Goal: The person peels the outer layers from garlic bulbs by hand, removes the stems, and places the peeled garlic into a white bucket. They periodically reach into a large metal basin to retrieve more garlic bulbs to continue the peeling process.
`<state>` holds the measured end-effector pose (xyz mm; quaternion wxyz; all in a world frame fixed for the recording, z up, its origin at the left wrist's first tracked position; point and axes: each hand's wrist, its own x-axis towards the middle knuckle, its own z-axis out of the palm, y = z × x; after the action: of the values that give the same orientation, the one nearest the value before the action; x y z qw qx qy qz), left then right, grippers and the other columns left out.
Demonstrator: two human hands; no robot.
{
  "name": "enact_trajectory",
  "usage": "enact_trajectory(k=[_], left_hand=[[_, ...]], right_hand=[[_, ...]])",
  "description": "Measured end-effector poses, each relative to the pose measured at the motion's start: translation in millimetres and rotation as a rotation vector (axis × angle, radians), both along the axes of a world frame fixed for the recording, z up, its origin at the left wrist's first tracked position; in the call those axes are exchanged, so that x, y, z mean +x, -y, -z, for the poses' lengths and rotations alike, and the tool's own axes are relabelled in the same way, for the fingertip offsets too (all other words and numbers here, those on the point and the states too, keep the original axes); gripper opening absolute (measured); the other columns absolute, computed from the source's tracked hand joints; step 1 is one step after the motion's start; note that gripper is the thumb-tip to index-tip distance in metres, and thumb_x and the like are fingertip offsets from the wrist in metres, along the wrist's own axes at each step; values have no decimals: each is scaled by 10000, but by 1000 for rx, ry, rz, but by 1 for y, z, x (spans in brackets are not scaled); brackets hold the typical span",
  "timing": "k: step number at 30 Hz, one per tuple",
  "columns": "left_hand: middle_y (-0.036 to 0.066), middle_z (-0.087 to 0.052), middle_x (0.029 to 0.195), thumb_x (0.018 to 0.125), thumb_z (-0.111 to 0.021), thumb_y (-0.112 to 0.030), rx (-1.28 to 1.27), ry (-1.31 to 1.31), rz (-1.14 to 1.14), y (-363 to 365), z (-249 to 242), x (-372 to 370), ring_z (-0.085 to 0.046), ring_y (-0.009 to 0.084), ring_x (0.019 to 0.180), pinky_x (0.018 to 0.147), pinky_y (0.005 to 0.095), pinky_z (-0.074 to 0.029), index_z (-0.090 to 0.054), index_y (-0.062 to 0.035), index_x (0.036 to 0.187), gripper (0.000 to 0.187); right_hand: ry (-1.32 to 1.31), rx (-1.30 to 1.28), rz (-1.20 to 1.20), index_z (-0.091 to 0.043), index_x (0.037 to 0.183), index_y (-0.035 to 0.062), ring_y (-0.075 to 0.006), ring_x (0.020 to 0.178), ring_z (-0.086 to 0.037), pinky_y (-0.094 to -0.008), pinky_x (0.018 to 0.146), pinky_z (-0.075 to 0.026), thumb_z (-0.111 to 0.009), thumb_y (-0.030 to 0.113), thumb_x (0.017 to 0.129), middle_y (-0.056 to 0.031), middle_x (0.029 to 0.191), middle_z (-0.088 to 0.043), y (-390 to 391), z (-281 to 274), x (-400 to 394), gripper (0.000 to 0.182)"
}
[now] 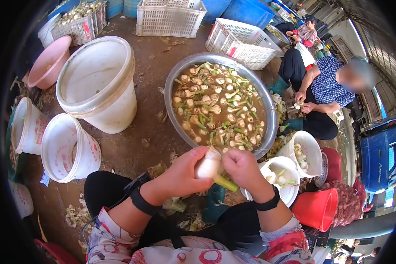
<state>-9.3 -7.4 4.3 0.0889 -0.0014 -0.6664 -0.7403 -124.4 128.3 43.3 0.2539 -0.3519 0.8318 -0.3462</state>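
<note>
Head — held garlic (208, 165) near basin rim (273, 119) (metal)

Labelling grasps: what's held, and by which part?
A round, white, green-stemmed garlic bulb: the left hand grips its side; whether the right hand pinches its skin is unclear.

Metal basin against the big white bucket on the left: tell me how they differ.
The metal basin is silvery; the big white bucket is pale. The basin is wide and low, the bucket narrower and deeper. The basin holds many garlic bulbs, while the bucket's visible inside is nearly bare. Both are open-topped.
</note>
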Motion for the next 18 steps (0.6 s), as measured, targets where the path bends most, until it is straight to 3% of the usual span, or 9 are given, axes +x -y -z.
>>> enact_trajectory(k=[1, 5, 7, 8, 9, 11, 15, 17, 18], left_hand=[[83, -521, 867, 664, -599, -131, 178, 21, 33, 0, -1, 2, -495, 108, 784, 682, 251, -421, -462, 2, 1026, 409], [77, -524, 868, 663, -622, -142, 271, -13, -57, -8, 6, 3, -497, 104, 776, 676, 250, -423, -477, -12, 1020, 407], [79, -523, 883, 657, -648, -158, 119, 282, -273, -11, 8, -1, -496, 102, 787, 682, 249, -423, -486, -20, 1018, 419], [95, -521, 882, 635, -670, -158, 71, 254, -306, -12, 1, 0, -508, 147, 811, 717, 274, -423, -484, -21, 1025, 454], [126, -504, 918, 616, -662, -113, -389, 126, -423, -11, 9, -1, -502, 220, 863, 760, 310, -414, -487, -22, 1019, 448], [146, -464, 996, 602, -621, -36, -460, -118, -477, -10, 8, -2, -471, 271, 929, 798, 338, -397, -469, -12, 1037, 461], [121, -496, 1074, 681, -614, -98, 702, 31, -12, -10, -4, -1, -518, 214, 937, 831, 327, -417, -436, -20, 1117, 478], [138, -483, 1096, 669, -633, -132, 818, 43, 21, -8, -4, -2, -507, 243, 973, 860, 357, -408, -417, -29, 1137, 526], [155, -469, 1119, 657, -652, -166, 933, 57, 30, -4, -4, 2, -497, 272, 1009, 889, 387, -399, -398, -39, 1156, 575]], right_hand=[[300, 41, 99, -505, 647, 0, -272, 579, -527, -326, 526, -425, -508, 101, 747, -130, 630, -537, 0, 0, -1, 142], [279, -106, 185, -518, 699, -8, -213, 545, -534, -296, 522, -430, -505, 118, 777, -94, 601, -538, 1, 21, 4, 149], [-495, -499, -100, -524, 726, -7, -129, 552, -529, -255, 513, -426, -503, 131, 796, -46, 610, -530, 8, 23, 13, 156], [-353, -450, 13, -520, 726, -8, -107, 573, -527, -251, 523, -433, -498, 138, 801, -33, 630, -527, 6, 27, 14, 165], [-219, -417, 137, -516, 725, -8, -85, 594, -525, -248, 533, -440, -493, 145, 806, -20, 650, -523, 5, 33, 12, 175], [426, -357, 319, -507, 736, -13, -90, 626, -525, -246, 568, -454, -477, 153, 811, -28, 684, -529, 6, 34, -4, 185], [669, -567, 443, -502, 697, 13, -96, 588, -504, -243, 550, -461, -461, 169, 810, -3, 629, -473, 8, 46, -20, 196], [-92, -315, 357, -501, 680, 31, -104, 573, -492, -264, 538, -458, -438, 190, 816, -9, 625, -467, -2, 34, -25, 218], [-97, -311, 471, -518, 727, 32, -118, 613, -512, -284, 563, -446, -428, 184, 834, -29, 663, -508, -10, 36, -32, 207]])
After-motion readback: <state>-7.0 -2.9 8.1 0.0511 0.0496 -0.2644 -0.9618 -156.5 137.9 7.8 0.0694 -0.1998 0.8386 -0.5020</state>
